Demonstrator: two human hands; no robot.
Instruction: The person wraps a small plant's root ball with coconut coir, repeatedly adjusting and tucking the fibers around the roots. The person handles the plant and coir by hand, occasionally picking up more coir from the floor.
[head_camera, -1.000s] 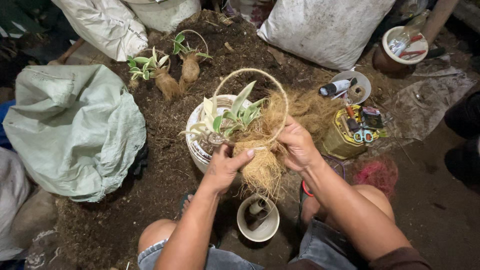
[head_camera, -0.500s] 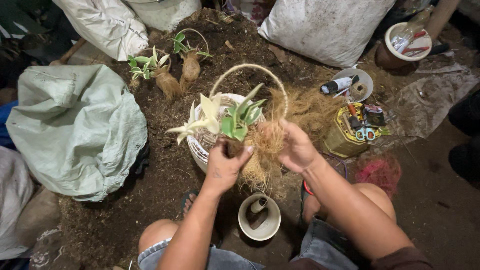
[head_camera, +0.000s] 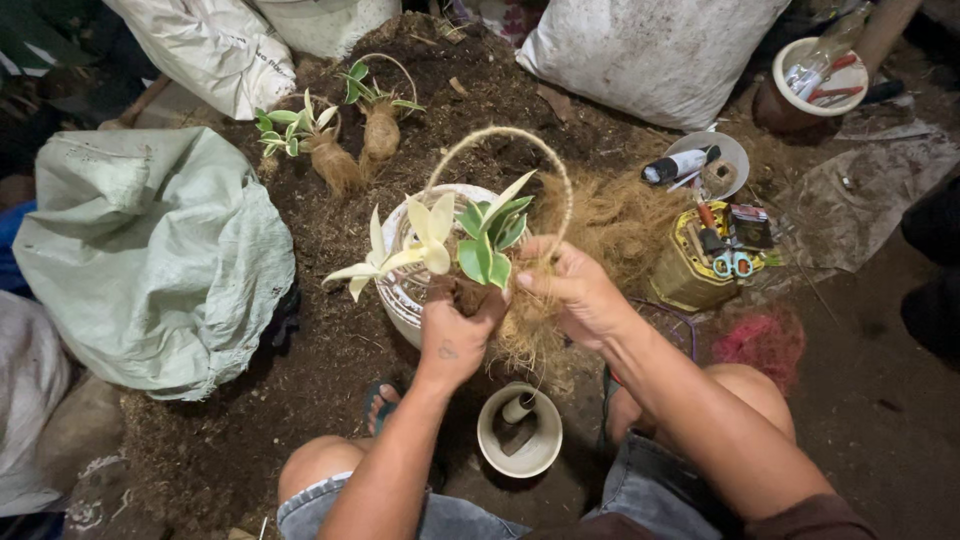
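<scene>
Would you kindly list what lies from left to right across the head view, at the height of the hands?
Grey-green sack → left hand → right hand → yellow tin of tools → pink fibre tuft.

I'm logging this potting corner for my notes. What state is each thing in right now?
left hand: closed around the plant's base
right hand: gripping the fibre bundle
variegated plant: held upright above the white pot
coconut fibre bundle: wrapped round the roots, strands hanging loose
white pot: standing on the soil
two finished plants: lying on the soil
small bowl: upright, open
</scene>
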